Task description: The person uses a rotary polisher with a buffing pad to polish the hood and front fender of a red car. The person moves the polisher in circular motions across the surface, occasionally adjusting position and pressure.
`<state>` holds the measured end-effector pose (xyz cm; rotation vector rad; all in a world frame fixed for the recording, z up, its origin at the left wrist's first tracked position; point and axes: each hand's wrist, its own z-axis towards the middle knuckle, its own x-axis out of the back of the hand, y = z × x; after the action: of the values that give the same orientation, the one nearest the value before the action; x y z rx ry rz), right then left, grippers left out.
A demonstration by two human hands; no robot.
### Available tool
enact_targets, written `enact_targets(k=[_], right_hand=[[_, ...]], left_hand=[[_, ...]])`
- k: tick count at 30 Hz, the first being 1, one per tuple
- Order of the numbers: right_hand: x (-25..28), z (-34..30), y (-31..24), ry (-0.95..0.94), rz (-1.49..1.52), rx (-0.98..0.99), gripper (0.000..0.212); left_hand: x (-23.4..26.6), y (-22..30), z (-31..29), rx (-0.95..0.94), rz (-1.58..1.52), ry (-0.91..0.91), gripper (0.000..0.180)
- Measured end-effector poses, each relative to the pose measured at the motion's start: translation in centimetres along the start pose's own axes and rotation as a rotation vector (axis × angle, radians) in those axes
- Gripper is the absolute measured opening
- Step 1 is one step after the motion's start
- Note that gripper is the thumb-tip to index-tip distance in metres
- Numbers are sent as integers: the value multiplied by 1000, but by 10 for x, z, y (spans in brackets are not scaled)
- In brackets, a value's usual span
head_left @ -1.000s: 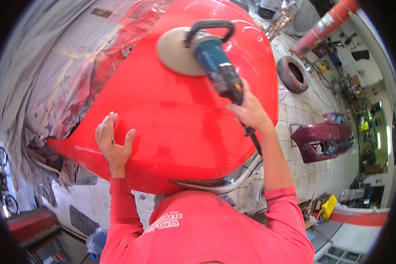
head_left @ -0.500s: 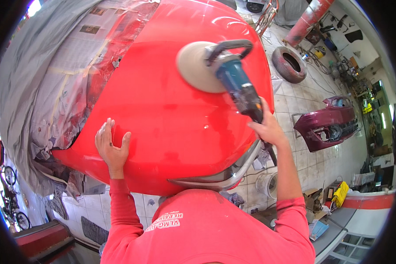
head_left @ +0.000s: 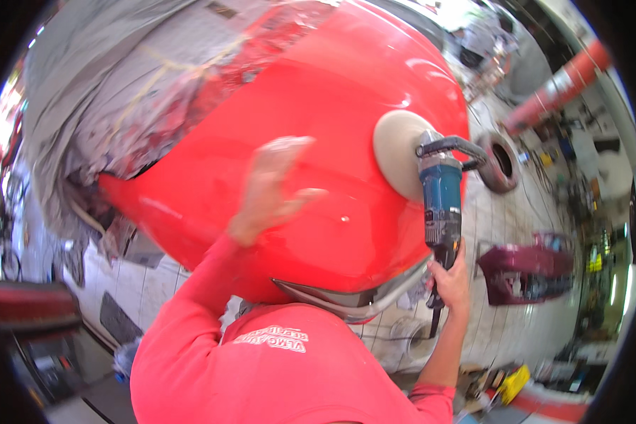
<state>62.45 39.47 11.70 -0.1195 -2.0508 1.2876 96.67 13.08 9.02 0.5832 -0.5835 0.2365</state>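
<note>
My right hand (head_left: 451, 281) is wrapped round the black rear grip of a blue and black electric polisher (head_left: 442, 201). Its round, pale buffing pad (head_left: 397, 155) rests against the right side of a glossy red car hood (head_left: 318, 134). A black loop handle (head_left: 451, 145) near the pad is unheld. My left hand (head_left: 272, 191), smeared by motion, is over the middle of the hood with fingers stretched and thumb apart, holding nothing; whether it touches the paint I cannot tell. Below the hood's front edge is a headlight (head_left: 332, 295).
Grey sheeting (head_left: 71, 92) and taped masking cover the car at the left. To the right, a tire (head_left: 498, 162) and a maroon bumper (head_left: 526, 274) lie on the tiled floor. A white bucket (head_left: 411, 338) stands by the car's front, near the polisher's cord.
The polisher has swung right and toward me across the hood, its body now more upright in view. My left hand has moved right, from the hood's left front toward its middle.
</note>
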Motion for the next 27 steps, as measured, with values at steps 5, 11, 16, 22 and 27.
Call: enact_targets(k=[5, 11, 16, 22, 27], right_hand=[[-66, -7, -48, -82, -90, 82, 98], [-119, -16, -92, -197, -292, 187, 103], [-155, -18, -125, -345, -257, 283, 107], [-173, -19, -134, -383, -284, 357, 112], [-124, -18, -104, -311, -183, 218, 113]], left_hand=[[-74, 22, 90, -77, -202, 121, 88], [-55, -30, 127, 229, -361, 38, 65], [1, -71, 109, 313, -451, 119, 40], [27, -71, 100, 387, -352, 322, 32], [-43, -31, 127, 347, -390, 179, 31]])
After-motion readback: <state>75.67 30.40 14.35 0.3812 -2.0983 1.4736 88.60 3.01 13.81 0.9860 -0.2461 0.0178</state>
